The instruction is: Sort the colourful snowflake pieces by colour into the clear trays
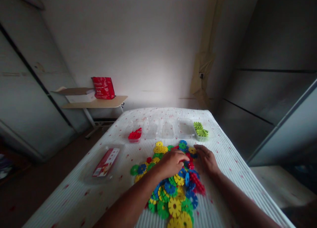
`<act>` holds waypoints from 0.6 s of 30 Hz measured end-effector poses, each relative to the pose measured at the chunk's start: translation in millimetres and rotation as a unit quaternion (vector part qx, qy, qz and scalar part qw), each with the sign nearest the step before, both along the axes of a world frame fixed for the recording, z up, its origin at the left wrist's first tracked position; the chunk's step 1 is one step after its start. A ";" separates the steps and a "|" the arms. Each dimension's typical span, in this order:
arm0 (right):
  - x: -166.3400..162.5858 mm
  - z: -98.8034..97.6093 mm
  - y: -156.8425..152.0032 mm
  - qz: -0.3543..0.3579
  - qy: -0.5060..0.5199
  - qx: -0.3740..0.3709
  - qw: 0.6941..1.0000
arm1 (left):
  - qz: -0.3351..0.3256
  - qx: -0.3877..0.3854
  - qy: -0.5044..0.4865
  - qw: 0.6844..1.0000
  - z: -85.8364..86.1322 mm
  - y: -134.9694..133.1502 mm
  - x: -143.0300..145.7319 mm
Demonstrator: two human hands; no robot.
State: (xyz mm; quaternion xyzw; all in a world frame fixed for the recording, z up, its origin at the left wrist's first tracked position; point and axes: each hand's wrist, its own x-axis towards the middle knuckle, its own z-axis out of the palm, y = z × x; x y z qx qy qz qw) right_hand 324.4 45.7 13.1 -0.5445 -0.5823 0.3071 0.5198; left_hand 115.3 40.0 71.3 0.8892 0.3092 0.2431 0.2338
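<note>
A heap of slotted plastic discs (pixel 169 187) in blue, green, yellow and red lies in front of me on the cloth-covered table. Over the upper part of this heap is my left hand (pixel 172 162), its fingers curled down and together by some red discs (pixel 190 165). What lies under those fingertips is hidden. My right hand (pixel 208 160) rests at the heap's right edge, fingers stretched forward beside a yellow disc (pixel 192 150). A row of red discs (pixel 198 184) pressed together lies nearer to me on the right.
A clear compartment tray (pixel 168 129) at the back has red discs (pixel 135 134) in its left end and light green discs (pixel 200 129) in its right. On the left lies a clear plastic container (pixel 86 170) with a labelled card (pixel 106 162). A side table (pixel 109 103) holds a red bag (pixel 103 88).
</note>
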 end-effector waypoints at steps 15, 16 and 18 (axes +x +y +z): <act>2.0 -5.6 4.1 0.007 -0.038 0.013 0.999 | 0.070 0.018 0.082 0.994 -10.9 9.5 28.9; 1.7 -4.3 3.6 0.005 -0.039 0.013 0.999 | 0.094 0.020 0.066 0.993 -10.9 12.2 28.2; 0.8 -1.8 2.5 0.000 -0.045 0.013 0.999 | 0.129 0.025 0.047 0.990 -11.5 17.4 28.2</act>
